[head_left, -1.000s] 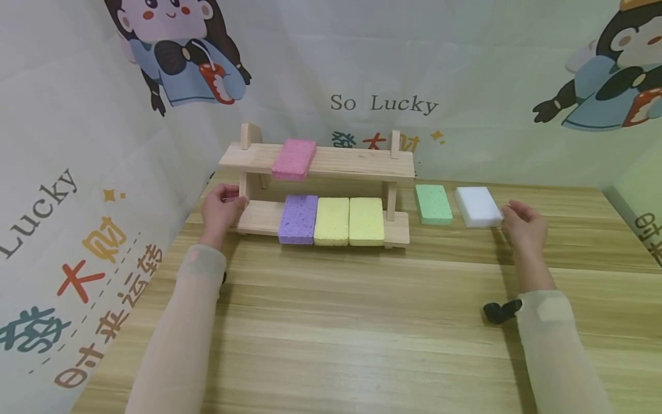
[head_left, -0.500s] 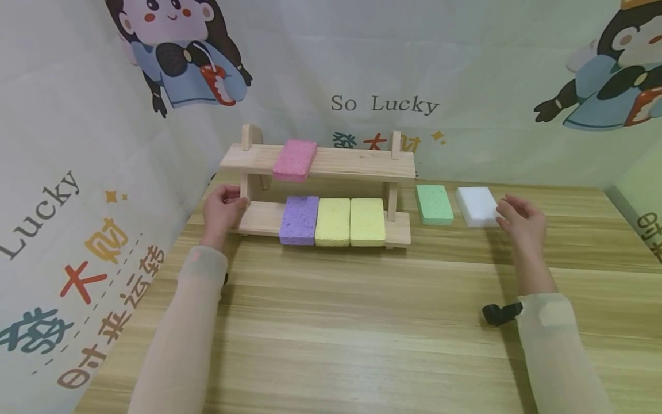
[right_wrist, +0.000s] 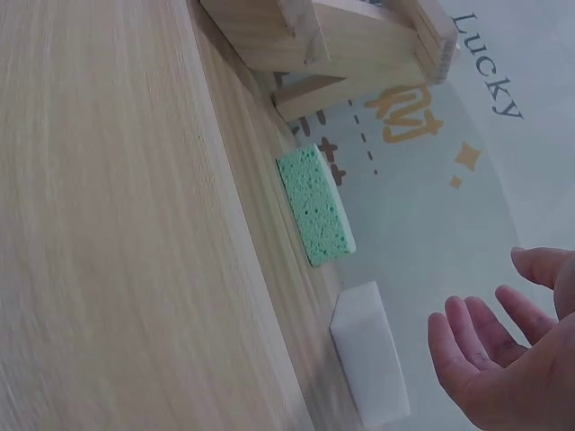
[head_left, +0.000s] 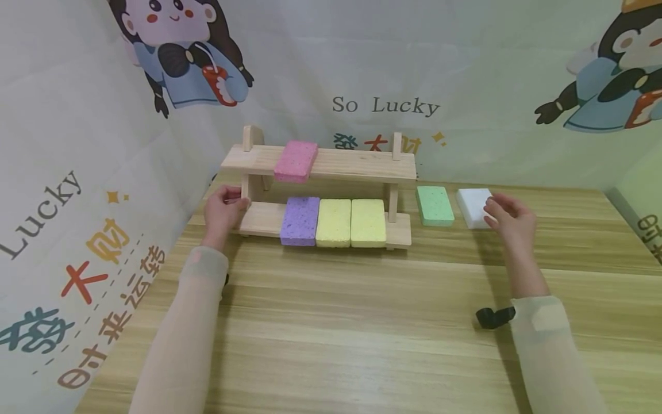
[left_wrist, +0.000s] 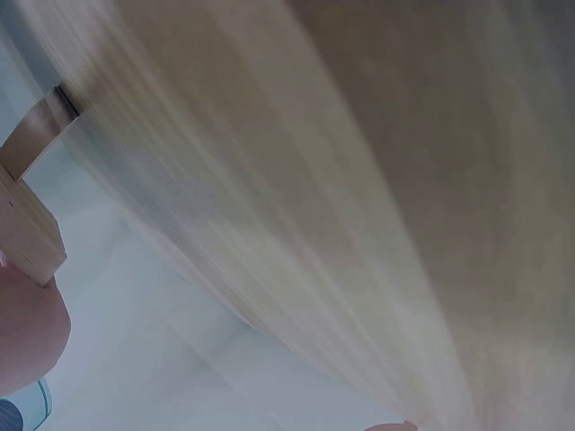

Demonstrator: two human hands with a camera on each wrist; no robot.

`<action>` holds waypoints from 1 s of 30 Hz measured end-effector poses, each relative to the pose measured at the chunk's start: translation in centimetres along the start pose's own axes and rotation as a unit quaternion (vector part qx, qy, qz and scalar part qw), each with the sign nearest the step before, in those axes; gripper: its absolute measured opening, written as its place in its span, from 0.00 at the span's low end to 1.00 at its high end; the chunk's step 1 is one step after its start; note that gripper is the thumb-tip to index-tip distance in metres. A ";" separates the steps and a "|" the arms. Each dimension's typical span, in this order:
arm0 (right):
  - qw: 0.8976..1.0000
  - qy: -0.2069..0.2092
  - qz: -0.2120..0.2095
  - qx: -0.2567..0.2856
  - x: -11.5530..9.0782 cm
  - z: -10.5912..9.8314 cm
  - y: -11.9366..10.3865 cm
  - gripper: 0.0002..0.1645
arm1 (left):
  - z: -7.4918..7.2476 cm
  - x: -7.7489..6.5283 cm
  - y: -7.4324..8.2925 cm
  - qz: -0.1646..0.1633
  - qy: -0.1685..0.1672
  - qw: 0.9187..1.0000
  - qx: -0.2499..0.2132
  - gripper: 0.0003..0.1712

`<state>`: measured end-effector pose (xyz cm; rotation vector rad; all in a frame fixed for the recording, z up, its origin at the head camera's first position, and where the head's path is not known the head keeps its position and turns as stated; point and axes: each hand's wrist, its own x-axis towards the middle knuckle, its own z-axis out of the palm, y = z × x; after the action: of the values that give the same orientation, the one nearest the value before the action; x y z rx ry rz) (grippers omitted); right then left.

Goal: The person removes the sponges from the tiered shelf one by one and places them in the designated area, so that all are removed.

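Observation:
My left hand [head_left: 222, 213] grips the left upright of a two-tier wooden shelf [head_left: 362, 164]. On the shelf's upper board lies a pink sponge [head_left: 296, 161]. The lower board holds a purple sponge [head_left: 300, 221] and two yellow sponges, one in the middle [head_left: 333, 223] and one at the right [head_left: 368, 223]. Right of the shelf, a green sponge [head_left: 435, 206] and a white sponge [head_left: 473, 208] lie on the table. My right hand [head_left: 513, 221] hovers above the white sponge's right side, fingers loosely bent and holding nothing; the right wrist view shows it apart from that white block [right_wrist: 370, 355].
The wooden table [head_left: 331, 322] spreads in front of the shelf. A printed cloth [head_left: 289, 63] hangs close behind and to the left. A black device [head_left: 495, 317] is strapped at my right wrist.
My right hand has left the white sponge's right edge and moved leftward over it, its fingers loosened. The left hand keeps its place on the shelf; the sponges have not moved.

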<state>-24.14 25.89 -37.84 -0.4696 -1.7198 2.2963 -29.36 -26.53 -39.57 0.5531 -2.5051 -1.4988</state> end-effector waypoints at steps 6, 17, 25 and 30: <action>1.000 -0.021 -0.014 -0.011 -0.5 0.8 0.0 0.10 | 0.0 0.0 0.1 0.000 0.002 1.000 0.002 0.20; 0.997 -0.062 -0.035 -0.019 -1.5 2.3 -0.1 0.10 | 0.0 0.0 -0.1 0.002 0.002 1.000 0.006 0.20; 0.992 -0.110 -0.056 -0.019 -2.3 3.6 -0.6 0.13 | 0.1 0.1 -0.2 0.006 0.005 1.000 0.004 0.20; 0.988 -0.131 -0.069 -0.032 -2.7 4.6 -0.8 0.13 | 0.1 0.1 -0.3 0.008 0.005 1.000 0.001 0.20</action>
<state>-23.41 21.06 -35.59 -0.0568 -1.8824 2.2918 -29.46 -26.62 -39.84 0.5393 -2.4969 -1.4855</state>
